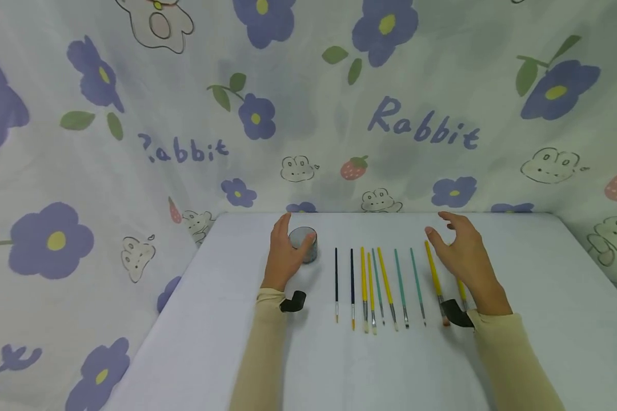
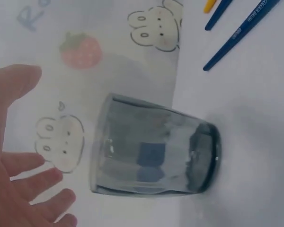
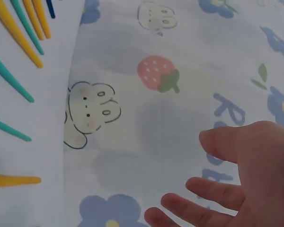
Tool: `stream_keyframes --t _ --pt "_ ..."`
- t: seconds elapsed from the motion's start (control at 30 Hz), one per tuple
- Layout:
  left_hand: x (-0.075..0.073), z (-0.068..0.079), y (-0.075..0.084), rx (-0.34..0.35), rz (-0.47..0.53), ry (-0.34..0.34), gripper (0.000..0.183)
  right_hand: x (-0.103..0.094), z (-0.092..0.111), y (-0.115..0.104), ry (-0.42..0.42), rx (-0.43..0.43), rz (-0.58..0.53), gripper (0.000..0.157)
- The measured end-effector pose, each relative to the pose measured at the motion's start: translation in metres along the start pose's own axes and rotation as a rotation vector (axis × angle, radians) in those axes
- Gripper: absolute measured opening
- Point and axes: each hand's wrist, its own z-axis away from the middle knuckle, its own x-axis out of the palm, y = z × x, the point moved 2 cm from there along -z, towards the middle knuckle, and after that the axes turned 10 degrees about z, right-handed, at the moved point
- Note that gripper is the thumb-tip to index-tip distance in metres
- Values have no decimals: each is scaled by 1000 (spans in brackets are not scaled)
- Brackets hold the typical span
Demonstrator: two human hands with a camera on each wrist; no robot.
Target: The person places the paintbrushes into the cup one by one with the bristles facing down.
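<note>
My left hand (image 1: 283,260) is raised beside a grey-tinted clear glass (image 2: 151,151), thumb and fingers spread and relaxed. In the left wrist view the glass stands upright on the table, apart from the fingers. My right hand (image 1: 465,260) hovers over the right end of a row of paintbrushes, its fingers loosely bent and holding nothing. Nearest to it are a thick yellow paintbrush (image 1: 433,271) and another yellow paintbrush (image 1: 461,292), partly hidden by the hand and wrist. The brushes lie side by side, bristles toward me.
Left of these lie a teal paintbrush (image 1: 417,282), several more teal and yellow ones, and two dark-handled paintbrushes, one of them a dark paintbrush (image 1: 336,274) at the row's left end. The white table (image 1: 370,377) meets a printed curtain (image 1: 308,125) at its back edge.
</note>
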Motion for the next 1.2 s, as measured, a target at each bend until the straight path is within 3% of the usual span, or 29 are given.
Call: stream_keyframes --t 0.17,0.5,0.83,1.2 --pt "-2 1 -13 -147 93 18 95 -7 -2 8 4 55 -6 65" --pt "2 5 -27 -297 209 -3 102 -9 -6 33 -55 210 15 71" --pt "8 3 -36 -299 244 -11 90 -12 -6 55 -121 223 66 64" --pt "12 5 -32 -303 230 -23 88 2 -7 71 -320 326 117 62"
